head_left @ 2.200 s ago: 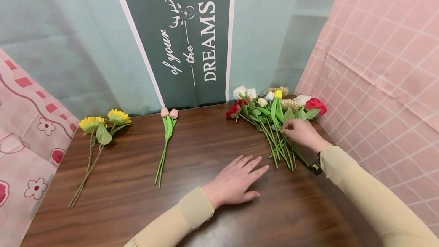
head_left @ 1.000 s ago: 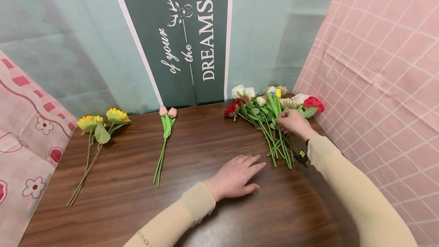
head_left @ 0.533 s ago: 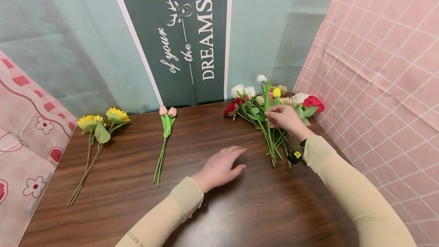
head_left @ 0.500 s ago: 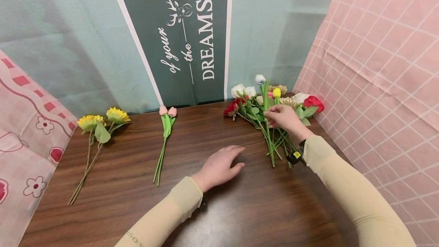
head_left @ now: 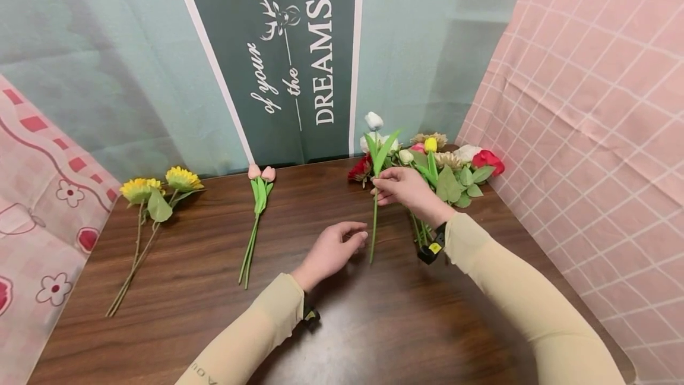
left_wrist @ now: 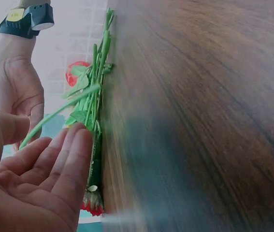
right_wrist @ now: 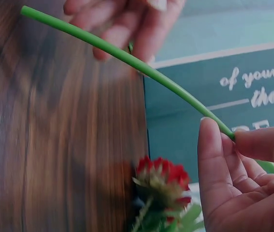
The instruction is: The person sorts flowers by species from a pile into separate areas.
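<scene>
One white tulip (head_left: pixel 373 121) is what you're working w/ right now: your right hand (head_left: pixel 402 190) is pinching its green stem partway down, thumb and fingers (right_wrist: pixel 213 159) closed around it, and you're holding it upright off the desk (head_left: pixel 331 325), just left of the mixed bunch (head_left: pixel 443 165) at the back right. Your left hand (head_left: pixel 328 250) is hovering near the stem's lower end, fingers loosely curled, gripping nothing; it's close to the stem but not clearly touching.

Step in hand, as I'm reading it: you're pulling a single stem out of the pile, w/ sorting by kind looking likely, since the sunflowers (head_left: pixel 160 186) and the pink tulips (head_left: pixel 262 174) are lying as separate groups further left. Next move is probably calling for a clear spot on the desk apart from those groups, and for laying the stem flat w/o dragging leaves over the others.

Views differ: the head cam is giving you the whole layout, bloom incl. The right wrist cam is showing the pinch itself close up, plus a red flower (right_wrist: pixel 163 176) right below the stem, but no bloom of the tulip. The left wrist cam is showing your open palm and the stems of the pile lying along the desk; it's too blurred for more.
</scene>
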A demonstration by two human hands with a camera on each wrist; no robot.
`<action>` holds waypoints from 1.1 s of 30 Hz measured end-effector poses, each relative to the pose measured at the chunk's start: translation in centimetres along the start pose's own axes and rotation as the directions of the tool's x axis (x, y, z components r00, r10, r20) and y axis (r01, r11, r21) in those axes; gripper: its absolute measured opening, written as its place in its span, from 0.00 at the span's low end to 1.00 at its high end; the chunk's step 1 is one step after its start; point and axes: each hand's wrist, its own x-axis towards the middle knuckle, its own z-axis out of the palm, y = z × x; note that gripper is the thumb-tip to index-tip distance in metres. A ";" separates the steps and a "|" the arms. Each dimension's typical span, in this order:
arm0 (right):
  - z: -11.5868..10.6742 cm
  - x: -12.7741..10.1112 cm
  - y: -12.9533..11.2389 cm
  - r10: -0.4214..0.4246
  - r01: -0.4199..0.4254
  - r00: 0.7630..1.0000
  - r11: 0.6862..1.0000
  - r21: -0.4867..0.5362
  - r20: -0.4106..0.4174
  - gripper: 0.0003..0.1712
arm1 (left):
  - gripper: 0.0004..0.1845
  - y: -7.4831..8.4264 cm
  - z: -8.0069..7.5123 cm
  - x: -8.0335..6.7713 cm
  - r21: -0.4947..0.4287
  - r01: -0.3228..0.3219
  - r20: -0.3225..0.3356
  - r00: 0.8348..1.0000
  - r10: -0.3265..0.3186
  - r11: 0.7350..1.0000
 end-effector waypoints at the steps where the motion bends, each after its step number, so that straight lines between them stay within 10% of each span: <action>1: 0.4 0.1 0.0 -0.001 0.001 1.000 1.000 0.004 0.014 0.17 | 0.20 -0.1 -0.1 0.0 -0.036 0.007 0.001 1.000 -0.007 0.999; 9: 3.7 1.1 0.5 0.007 -0.010 0.999 0.999 0.047 0.054 0.15 | 0.17 -0.9 -1.2 0.2 -0.153 0.024 -0.031 0.999 -0.029 0.988; 17: 5.6 1.5 1.0 0.013 -0.011 0.994 1.000 -0.021 0.108 0.18 | 0.07 -1.8 -3.8 -0.8 -0.063 0.058 -0.075 0.995 -0.062 0.996; 24: 3.6 1.0 2.0 0.019 -0.004 0.995 0.986 -0.167 0.093 0.17 | 0.06 -2.5 -8.5 -3.2 0.111 0.168 -0.136 0.979 -0.153 0.980; 33: -1.7 0.4 2.6 0.018 -0.021 1.000 0.957 -0.290 -0.013 0.18 | 0.08 -3.4 -14.3 -5.8 0.354 0.287 -0.165 0.956 -0.243 0.890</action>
